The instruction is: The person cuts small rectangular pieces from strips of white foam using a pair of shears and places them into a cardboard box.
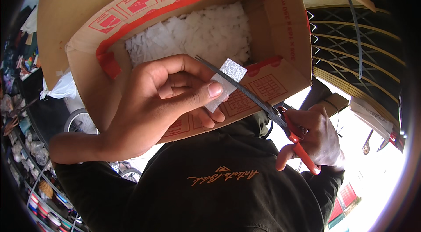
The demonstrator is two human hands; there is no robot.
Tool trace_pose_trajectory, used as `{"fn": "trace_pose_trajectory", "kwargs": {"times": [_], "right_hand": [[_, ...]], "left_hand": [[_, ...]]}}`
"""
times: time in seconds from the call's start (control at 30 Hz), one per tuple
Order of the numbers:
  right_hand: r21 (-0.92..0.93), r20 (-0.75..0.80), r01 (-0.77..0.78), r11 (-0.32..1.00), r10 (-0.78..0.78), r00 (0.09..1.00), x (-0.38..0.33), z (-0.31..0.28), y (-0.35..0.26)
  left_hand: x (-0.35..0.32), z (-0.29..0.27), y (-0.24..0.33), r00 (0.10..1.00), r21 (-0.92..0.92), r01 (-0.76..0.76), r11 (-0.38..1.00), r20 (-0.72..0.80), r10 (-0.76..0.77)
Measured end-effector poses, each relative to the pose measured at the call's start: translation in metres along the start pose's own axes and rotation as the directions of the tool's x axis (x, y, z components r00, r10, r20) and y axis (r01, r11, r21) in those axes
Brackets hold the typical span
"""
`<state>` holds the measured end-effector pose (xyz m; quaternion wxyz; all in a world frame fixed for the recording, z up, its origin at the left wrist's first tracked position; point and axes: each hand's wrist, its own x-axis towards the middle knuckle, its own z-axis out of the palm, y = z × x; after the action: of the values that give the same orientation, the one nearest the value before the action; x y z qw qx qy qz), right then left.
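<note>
My left hand (142, 100) pinches a small silvery-white piece of sheet (232, 71) between thumb and fingers, its upper corner sticking out past them. Scissors (252, 95) with orange-red handles are gripped in my right hand (316, 131), fingers through the loops. Their dark blades cross the silvery piece just beyond my left thumb, with the tips near my left forefinger. Whether the piece is cut there cannot be made out. Below both hands, an open cardboard box (280, 21) holds a heap of small white cut pieces (197, 28).
Red tape and red printed pictures line the box's inner flaps. To the left are a white plastic bag (61, 86), a wheel (82, 122) and shelves of mixed goods (41, 153). A dark folding metal gate (357, 41) stands at the right, with a hanging strap (356, 17) before it.
</note>
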<state>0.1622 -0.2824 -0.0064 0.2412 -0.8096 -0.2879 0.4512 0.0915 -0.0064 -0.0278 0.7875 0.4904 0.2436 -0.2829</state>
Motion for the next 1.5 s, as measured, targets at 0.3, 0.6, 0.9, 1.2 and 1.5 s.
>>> {"fn": "trace_pose_trajectory", "kwargs": {"times": [0.3,0.6,0.9,1.2,1.5], "right_hand": [[-0.12,-0.156,0.257,0.959,-0.274,0.949,0.001,-0.006,0.001],[-0.021,-0.069,0.209,0.978,-0.21,0.975,0.007,-0.006,-0.003],[0.033,0.122,0.13,0.991,-0.133,0.983,0.019,-0.011,-0.012],[0.019,0.032,0.106,0.994,-0.107,0.994,0.018,-0.005,-0.01],[0.015,-0.035,0.094,0.995,-0.094,0.995,0.006,-0.006,0.0]], "left_hand": [[-0.002,-0.005,0.001,0.997,-0.026,-0.07,0.997,-0.032,0.069],[-0.006,0.001,0.001,0.973,0.029,-0.206,0.978,-0.099,0.208],[-0.009,0.002,0.005,0.985,-0.099,-0.14,0.985,-0.113,0.129],[-0.007,-0.001,-0.002,0.986,-0.11,-0.119,0.987,-0.13,0.105],[-0.003,-0.014,-0.001,1.0,0.007,-0.016,1.0,-0.011,0.016]]}}
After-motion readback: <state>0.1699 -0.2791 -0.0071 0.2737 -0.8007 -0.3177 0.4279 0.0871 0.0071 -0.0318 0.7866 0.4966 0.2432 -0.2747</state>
